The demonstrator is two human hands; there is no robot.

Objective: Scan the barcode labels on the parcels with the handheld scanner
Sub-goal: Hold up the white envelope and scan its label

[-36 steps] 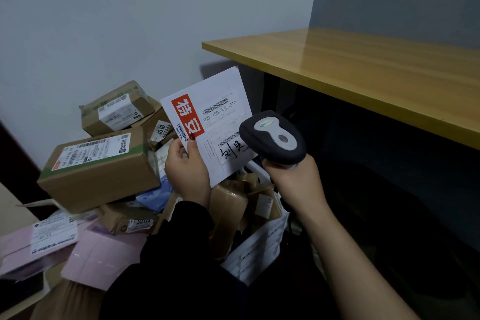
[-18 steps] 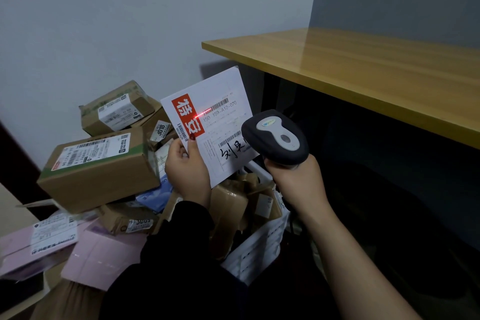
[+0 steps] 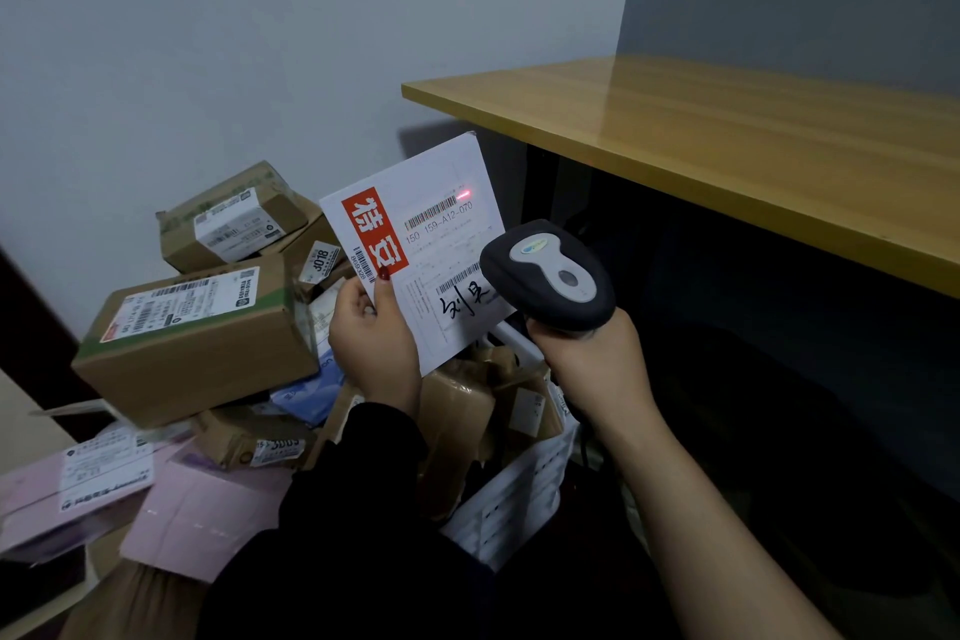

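Pile on the left: the brown cardboard box sits at the front of the heap with its label facing up, a smaller carton behind it against the wall and pink mailers lower down. None of these is in your hands; judging by that, they are yet to be scanned or already done, and the view cannot say which.

Left hand: your left hand has its fingers clenched on the lower left corner of the white parcel, thumb on the face beside the orange block, holding it upright and tilted towards you above the pile.

Barcode label: the upper barcode is fully exposed (a second one lower down is partly hidden by the scanner head).

What changed: half a second ago the red scan line lay across the left end of that barcode; now only a small red glow shows, just off its right end. A second ago there was no beam at all. So the sweep has likely run the length of the code, and this parcel is probably read (no beep or readout is visible to confirm it).

Right hand: your right hand is wrapped around the grip of the handheld scanner, head aimed at the label, close to the parcel's right edge.

Worktop: the wooden worktop on the right carries nothing in view.
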